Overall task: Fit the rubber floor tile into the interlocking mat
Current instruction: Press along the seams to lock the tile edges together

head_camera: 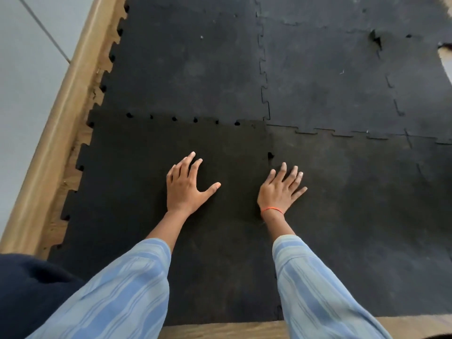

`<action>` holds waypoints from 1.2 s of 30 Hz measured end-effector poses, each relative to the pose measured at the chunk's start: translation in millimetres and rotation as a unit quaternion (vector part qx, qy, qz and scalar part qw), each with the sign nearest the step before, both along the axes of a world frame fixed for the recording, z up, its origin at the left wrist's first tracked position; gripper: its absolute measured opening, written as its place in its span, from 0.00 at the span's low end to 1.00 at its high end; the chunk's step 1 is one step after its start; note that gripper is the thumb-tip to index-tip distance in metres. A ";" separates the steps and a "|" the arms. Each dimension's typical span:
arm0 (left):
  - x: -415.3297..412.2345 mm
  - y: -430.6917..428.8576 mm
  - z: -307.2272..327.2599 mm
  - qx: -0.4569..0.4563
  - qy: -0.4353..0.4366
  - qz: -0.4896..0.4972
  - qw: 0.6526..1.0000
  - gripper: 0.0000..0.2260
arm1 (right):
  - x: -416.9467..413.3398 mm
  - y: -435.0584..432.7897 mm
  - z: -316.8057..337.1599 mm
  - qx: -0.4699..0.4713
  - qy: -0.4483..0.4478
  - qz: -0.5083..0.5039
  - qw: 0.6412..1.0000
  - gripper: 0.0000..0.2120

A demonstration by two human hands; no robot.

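**Both hands flat on the near-left tile**

Left hand (186, 189) lies palm-down with fingers spread on the rubber floor tile (137, 192), gripping nothing. Right hand (278, 189), likewise spread flat and empty, presses along that tile's right seam, an orange wristband (272, 209) at its wrist. From the hands, the interlocking mat (330, 77) stretches toward 12 and 2 o'clock. Small gaps (195, 119) show along the tile's far seam. Toward 9 o'clock runs a wooden baseboard (56, 133); striped blue sleeves (127, 289) cover both forearms.

Soft even daylight, faint shadows under the hands (188, 189), sharp centre, wide-angle bending at edges
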State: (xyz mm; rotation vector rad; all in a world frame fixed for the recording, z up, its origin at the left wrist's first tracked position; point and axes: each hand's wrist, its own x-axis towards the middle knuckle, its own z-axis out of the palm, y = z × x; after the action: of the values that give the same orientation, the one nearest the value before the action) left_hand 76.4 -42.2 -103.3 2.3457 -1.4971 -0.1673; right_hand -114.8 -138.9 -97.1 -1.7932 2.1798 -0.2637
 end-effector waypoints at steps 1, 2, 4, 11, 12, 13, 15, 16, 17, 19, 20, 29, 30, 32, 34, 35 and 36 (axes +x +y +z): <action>0.3 -1.1 -0.4 -0.004 0.000 0.004 1.000 0.35 | -1.0 -2.7 -3.6 0.011 0.035 0.025 0.999 0.24; 0.2 -2.2 -0.4 -0.006 0.002 0.007 1.000 0.35 | -2.5 -6.3 -4.5 0.026 0.058 0.043 0.997 0.25; 2.3 -2.5 0.6 0.006 0.012 0.009 1.000 0.36 | -2.0 -11.0 0.1 0.060 0.077 0.066 0.993 0.26; 4.2 -5.6 9.0 0.079 0.048 -0.016 0.996 0.36 | -8.1 -17.5 37.7 0.260 0.128 0.144 0.946 0.30; 3.3 -5.7 10.9 0.096 0.041 -0.023 0.994 0.37 | -9.6 -11.4 43.4 0.282 0.141 0.160 0.935 0.30; 1.9 -5.5 12.8 0.110 0.034 -0.028 0.993 0.37 | -11.7 -3.6 47.7 0.301 0.145 0.170 0.927 0.30; -2.3 -7.6 18.1 0.124 0.030 -0.026 0.992 0.36 | -19.0 8.5 51.9 0.318 0.147 0.180 0.919 0.31; -4.8 -10.4 21.8 0.124 0.031 -0.016 0.992 0.36 | -23.4 11.6 52.9 0.317 0.144 0.183 0.920 0.30; -7.6 -14.3 25.6 0.123 0.032 -0.002 0.992 0.36 | -27.1 12.8 53.0 0.309 0.135 0.183 0.923 0.29; -13.8 -19.3 28.5 0.117 0.029 0.026 0.992 0.34 | -29.1 14.8 51.3 0.271 0.110 0.170 0.941 0.28; -16.7 -19.9 27.2 0.105 0.024 0.035 0.994 0.34 | -26.8 16.1 51.0 0.247 0.103 0.160 0.950 0.28; -24.6 -27.0 36.9 0.170 0.007 0.047 0.984 0.33 | 2.5 -20.8 78.9 0.282 0.064 0.086 0.953 0.31; -26.1 -30.5 42.4 0.195 0.007 0.046 0.980 0.33 | 5.1 -25.3 83.5 0.297 0.043 0.073 0.951 0.30; -24.7 -38.1 54.0 0.258 0.024 0.044 0.965 0.35 | 8.6 -31.5 93.0 0.312 0.010 0.057 0.948 0.29; -19.5 -48.0 65.1 0.294 0.035 0.038 0.955 0.36 | 12.9 -41.0 98.1 0.298 -0.022 0.034 0.954 0.27; -17.5 -52.2 67.6 0.291 0.036 0.035 0.955 0.35 | 15.5 -46.0 98.7 0.289 -0.045 0.012 0.956 0.26; -15.4 -55.7 66.9 0.275 0.030 0.033 0.960 0.34 | 18.9 -51.5 98.6 0.276 -0.069 -0.010 0.959 0.25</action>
State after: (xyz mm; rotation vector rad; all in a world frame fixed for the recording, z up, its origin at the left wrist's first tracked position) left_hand 61.0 -98.0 -36.4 2.7727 -1.4794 -0.7140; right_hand -95.9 -190.4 1.5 -1.3935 1.9221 0.1982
